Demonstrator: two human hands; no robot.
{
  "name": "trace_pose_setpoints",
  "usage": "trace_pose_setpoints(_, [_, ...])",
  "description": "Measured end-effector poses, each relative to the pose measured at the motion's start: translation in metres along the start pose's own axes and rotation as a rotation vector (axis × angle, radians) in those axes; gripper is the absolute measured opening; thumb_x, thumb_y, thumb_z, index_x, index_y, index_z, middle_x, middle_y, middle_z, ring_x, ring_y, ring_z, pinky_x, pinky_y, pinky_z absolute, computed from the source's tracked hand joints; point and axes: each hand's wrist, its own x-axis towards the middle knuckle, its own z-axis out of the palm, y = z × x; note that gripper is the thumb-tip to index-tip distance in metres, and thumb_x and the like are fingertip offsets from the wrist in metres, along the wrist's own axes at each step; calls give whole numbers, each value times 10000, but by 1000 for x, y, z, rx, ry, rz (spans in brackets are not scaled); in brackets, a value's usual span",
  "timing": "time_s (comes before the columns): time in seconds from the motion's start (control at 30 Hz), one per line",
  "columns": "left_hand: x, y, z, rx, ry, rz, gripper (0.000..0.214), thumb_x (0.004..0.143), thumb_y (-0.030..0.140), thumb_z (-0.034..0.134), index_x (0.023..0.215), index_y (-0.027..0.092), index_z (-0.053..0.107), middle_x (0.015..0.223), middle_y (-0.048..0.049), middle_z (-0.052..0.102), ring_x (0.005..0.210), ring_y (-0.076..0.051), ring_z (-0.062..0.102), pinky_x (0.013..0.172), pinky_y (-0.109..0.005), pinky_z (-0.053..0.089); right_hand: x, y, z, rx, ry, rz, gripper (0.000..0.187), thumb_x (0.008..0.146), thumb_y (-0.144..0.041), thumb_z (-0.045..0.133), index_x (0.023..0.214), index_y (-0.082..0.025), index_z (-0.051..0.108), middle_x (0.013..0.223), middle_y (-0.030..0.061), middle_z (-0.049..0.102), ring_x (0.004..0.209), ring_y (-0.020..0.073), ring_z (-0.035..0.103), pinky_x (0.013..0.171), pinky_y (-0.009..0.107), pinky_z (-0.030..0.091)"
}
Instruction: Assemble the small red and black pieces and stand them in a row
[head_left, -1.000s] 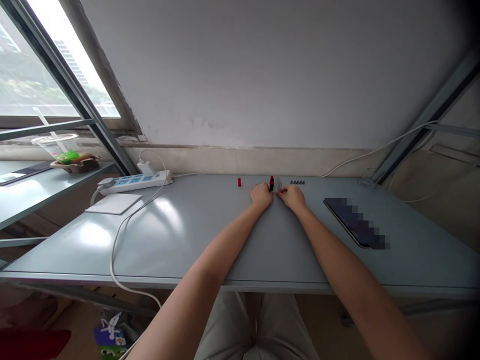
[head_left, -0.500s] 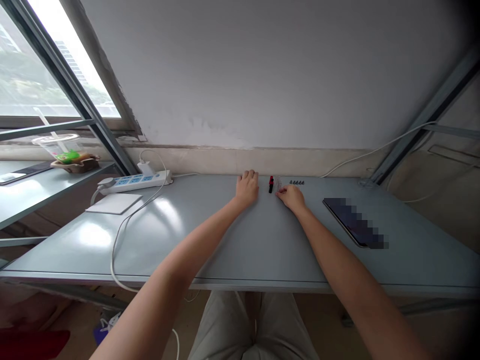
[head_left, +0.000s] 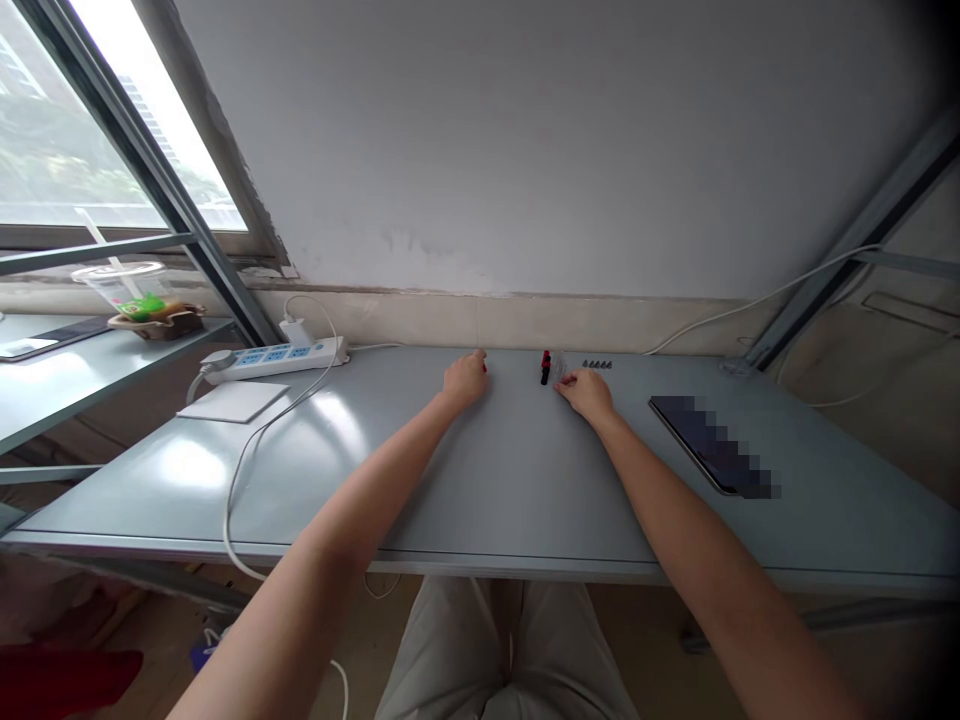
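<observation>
My left hand is closed in a fist over the back of the desk, left of centre. A bit of a small red object peeks out at its right side; the rest is hidden. To the right lies a short red-and-black object, too small to name. Beside it is a small clear plastic piece. My right hand rests there with finger and thumb together at the near end of that piece; what lies between them is hidden. Just behind my right hand several small dark pointed pieces form a row.
A phone lies on the grey desk to the right. At left are a white power strip, a flat white square and a cable crossing the desk. A side shelf holds a plastic cup. A wall stands behind.
My left hand has moved left and curled from a flat pose into a fist, with something red now showing at it. My right hand stays in place.
</observation>
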Motion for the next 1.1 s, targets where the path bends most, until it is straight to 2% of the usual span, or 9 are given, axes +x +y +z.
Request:
trace_pose_setpoints(0.1, [-3, 10, -2, -223, -11, -41, 244, 790, 157, 423, 981, 162, 574, 966, -139, 634, 876, -242, 575, 743, -353, 418, 0, 0, 0, 1, 3, -5, 222, 720, -363, 609, 835, -185, 675, 840, 69, 666, 802, 185, 601, 659, 261, 428])
trace_pose_setpoints(0.2, [-14, 22, 2, -557, -141, -93, 182, 803, 166, 412, 888, 147, 572, 870, -121, 659, 719, -168, 590, 684, -297, 438, 0, 0, 0, -2, 5, -2, 216, 724, -354, 610, 844, -187, 676, 831, 69, 665, 803, 182, 600, 663, 258, 429])
trace_pose_setpoints(0.27, [-25, 29, 8, -675, -212, -106, 186, 817, 181, 397, 889, 144, 564, 819, -108, 663, 667, -147, 584, 658, -280, 442, 0, -1, 0, -3, 2, 0, 215, 726, -346, 608, 850, -183, 676, 835, 73, 664, 805, 181, 601, 668, 258, 429])
trace_pose_setpoints(0.37, [-40, 35, 18, -608, -124, 6, 200, 819, 182, 392, 857, 151, 587, 727, -70, 650, 695, -145, 571, 696, -277, 434, -1, 0, 0, -9, -6, -3, 224, 729, -340, 601, 867, -180, 677, 861, 78, 666, 811, 185, 601, 674, 263, 428])
trace_pose_setpoints(0.47, [-47, 36, 24, -573, -116, 107, 233, 831, 190, 371, 857, 153, 600, 708, -50, 639, 679, -138, 558, 696, -274, 429, -1, 0, -2, -29, -21, 2, 239, 738, -347, 588, 894, -186, 672, 887, 82, 663, 833, 196, 599, 683, 273, 428])
trace_pose_setpoints(0.7, [-43, 31, 32, -641, -82, 104, 232, 824, 173, 395, 915, 137, 604, 757, -57, 642, 679, -121, 560, 691, -258, 439, -10, -18, -13, -192, -132, 0, 217, 801, -291, 509, 857, -132, 645, 885, 154, 642, 819, 227, 592, 680, 298, 415])
trace_pose_setpoints(0.8, [-41, 30, 36, -745, -71, 59, 222, 823, 160, 400, 921, 124, 596, 773, -69, 644, 687, -115, 562, 672, -245, 444, -17, -33, -13, -55, -284, -52, 352, 873, -339, 370, 752, -130, 627, 674, 113, 633, 644, 177, 574, 630, 276, 404])
trace_pose_setpoints(0.9, [-41, 31, 35, -869, -84, 4, 205, 816, 138, 414, 924, 114, 587, 805, -81, 648, 664, -102, 559, 647, -234, 446, -23, -43, -10, 179, -393, -103, 399, 886, -379, 325, 717, -141, 597, 592, 64, 608, 495, 120, 499, 539, 245, 380])
trace_pose_setpoints(1.1, [-46, 38, 22, -1025, -108, -77, 193, 817, 108, 419, 916, 111, 585, 882, -99, 661, 707, -98, 578, 686, -235, 454, -24, -42, -7, 343, -332, -71, 426, 876, -443, 331, 661, -155, 560, 557, 50, 584, 425, 90, 426, 455, 225, 343])
